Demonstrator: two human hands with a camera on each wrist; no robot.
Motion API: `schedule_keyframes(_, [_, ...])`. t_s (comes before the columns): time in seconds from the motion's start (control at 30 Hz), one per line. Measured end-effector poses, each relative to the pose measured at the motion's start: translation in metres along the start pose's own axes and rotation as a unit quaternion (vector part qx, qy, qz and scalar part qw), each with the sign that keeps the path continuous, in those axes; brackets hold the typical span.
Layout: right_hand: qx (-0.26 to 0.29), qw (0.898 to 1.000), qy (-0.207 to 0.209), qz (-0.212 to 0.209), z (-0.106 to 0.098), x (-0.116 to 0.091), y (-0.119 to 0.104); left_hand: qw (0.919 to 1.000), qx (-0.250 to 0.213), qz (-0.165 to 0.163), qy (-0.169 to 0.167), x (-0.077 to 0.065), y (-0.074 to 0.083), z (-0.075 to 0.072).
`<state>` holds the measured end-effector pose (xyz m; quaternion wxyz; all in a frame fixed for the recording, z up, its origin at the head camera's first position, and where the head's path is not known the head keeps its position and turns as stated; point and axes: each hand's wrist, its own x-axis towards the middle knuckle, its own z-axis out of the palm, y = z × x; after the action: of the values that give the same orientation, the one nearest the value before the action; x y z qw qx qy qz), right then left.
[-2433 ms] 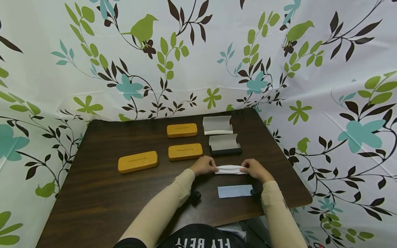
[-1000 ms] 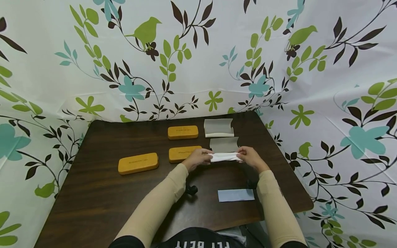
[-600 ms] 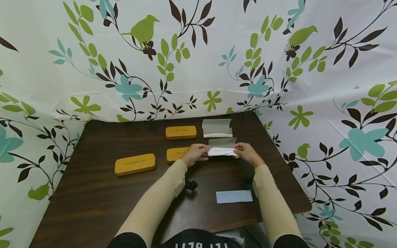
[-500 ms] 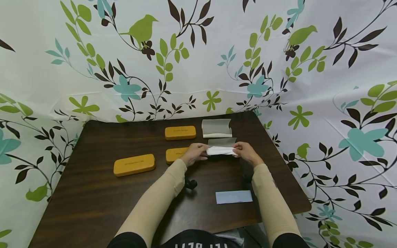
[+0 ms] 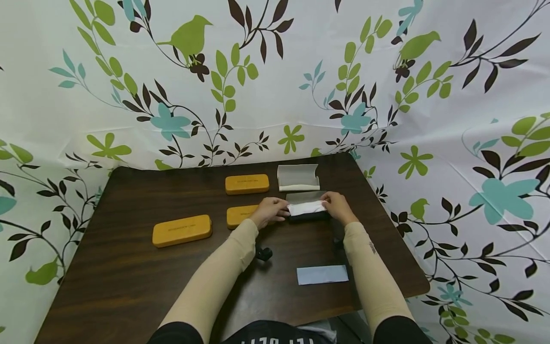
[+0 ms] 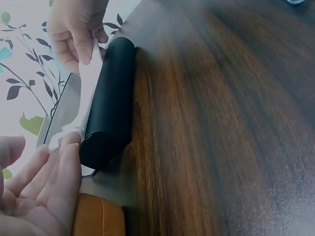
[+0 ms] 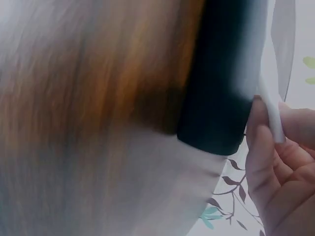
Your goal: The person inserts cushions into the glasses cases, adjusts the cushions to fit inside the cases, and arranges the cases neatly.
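A white folded cloth (image 5: 306, 208) lies along the opening of a black eyeglass case (image 5: 310, 217), whose lid stands up with its grey lining showing. My right hand (image 5: 339, 209) pinches the cloth's right end between thumb and fingers, as the right wrist view shows (image 7: 285, 172). At the other end, my left hand (image 5: 269, 211) touches the cloth with nearly straight fingers. In the left wrist view the left thumb is spread away from those fingers (image 6: 69, 169). The black case's rounded front (image 6: 115, 93) faces the near side. The inside of the case is mostly hidden by the cloth.
Behind the black case stands an open white case (image 5: 298, 180). Three yellow cases lie shut to the left: one near (image 5: 182, 231), one far (image 5: 247, 184), one partly behind my left hand (image 5: 240, 216). A pale blue folded cloth (image 5: 322, 275) lies near the front edge.
Both hands have carried the white cloth away from the table's front, up to the black case. It is now down at the case's opening, and the left fingers have loosened from its end.
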<state>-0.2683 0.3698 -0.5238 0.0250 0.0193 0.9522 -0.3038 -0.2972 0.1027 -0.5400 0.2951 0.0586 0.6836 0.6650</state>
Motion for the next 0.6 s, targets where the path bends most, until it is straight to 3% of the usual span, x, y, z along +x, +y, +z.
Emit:
schedule_keyframes(0.1, [-0.038, 0.999, 0.010, -0.013, 0.0013, 0.0010, -0.0011, 0.9998, 0.018, 0.005, 0.008, -0.0004, 0.0009, 0.0007])
schedule_keyframes(0.27, [-0.054, 0.998, 0.010, -0.017, 0.0035, -0.0014, -0.0017, 0.9971, 0.068, 0.029, 0.019, -0.0022, 0.0043, 0.0027])
schedule_keyframes(0.47, [-0.077, 0.997, -0.003, -0.008, 0.0070, -0.0035, -0.0035, 0.9874, 0.146, 0.056, 0.026, -0.0034, 0.0066, 0.0040])
schedule_keyframes(0.6, [-0.106, 0.994, 0.003, -0.024, 0.0090, -0.0050, -0.0046, 0.9818, 0.175, 0.069, 0.028, -0.0042, 0.0055, 0.0031])
